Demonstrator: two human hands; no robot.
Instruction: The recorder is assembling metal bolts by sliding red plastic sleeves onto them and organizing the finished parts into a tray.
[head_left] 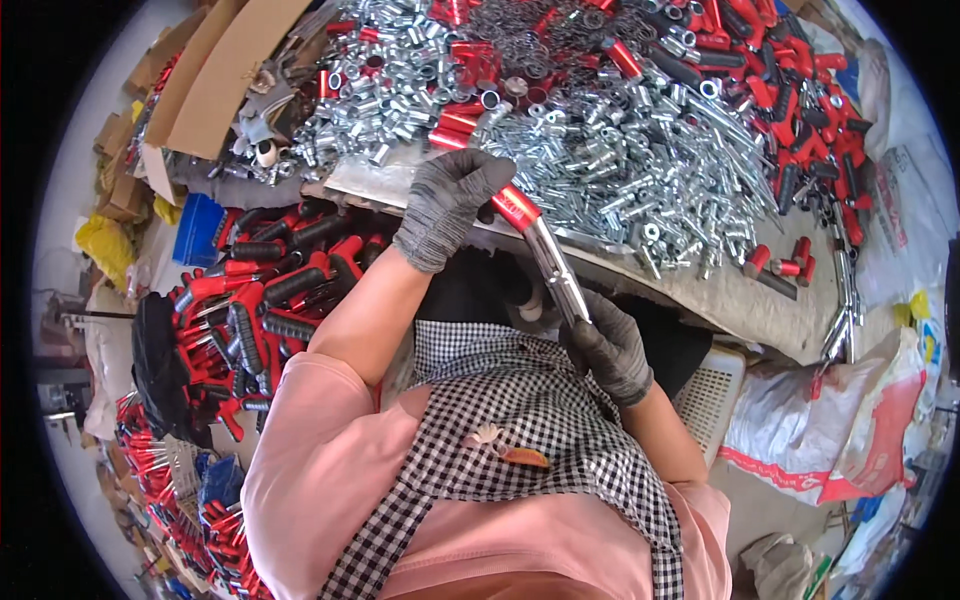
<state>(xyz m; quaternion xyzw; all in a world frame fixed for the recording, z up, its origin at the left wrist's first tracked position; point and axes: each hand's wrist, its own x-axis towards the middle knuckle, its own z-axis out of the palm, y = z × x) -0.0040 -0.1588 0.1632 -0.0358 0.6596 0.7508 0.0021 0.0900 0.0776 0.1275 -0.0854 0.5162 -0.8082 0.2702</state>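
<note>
My right hand, in a grey knit glove, is closed round the lower end of a slim silver metal tool body. A shiny red sleeve covers the upper end of that body, which slants up to the left in front of my apron. At the open top of the sleeve is my left hand, also gloved, its thumb and fingers pinched together. Whatever those fingertips hold, if anything, is hidden. Just beyond my hands, loose red sleeves lie on the workbench among silver metal fittings.
Red-and-black handled tools are heaped below the bench at left, near a blue bin. More red handles pile up at the bench's far right. A white plastic basket and a white sack stand at right.
</note>
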